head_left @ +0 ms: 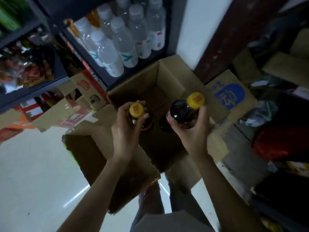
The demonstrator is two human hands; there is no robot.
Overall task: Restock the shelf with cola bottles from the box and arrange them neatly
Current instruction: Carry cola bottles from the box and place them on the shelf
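Pale glossy floor tiles (33, 164) spread under an open brown cardboard box (168, 84) with its flaps folded out. Over the box mouth, the left hand (127, 129) curls its fingers round the neck of a dark cola bottle with a yellow cap (136, 111). Beside it, the right hand (192, 129) wraps round the shoulder of a second dark yellow-capped cola bottle (185, 111), tilted slightly right. Both bottles are above the box interior. Just right of the box lies a flat cardboard carton with a blue printed logo (230, 96). Beyond the box, a dark metal shelf (117, 79) carries clear white-capped plastic bottles (115, 47), with blurred snack packets (28, 67) on the shelving further left.
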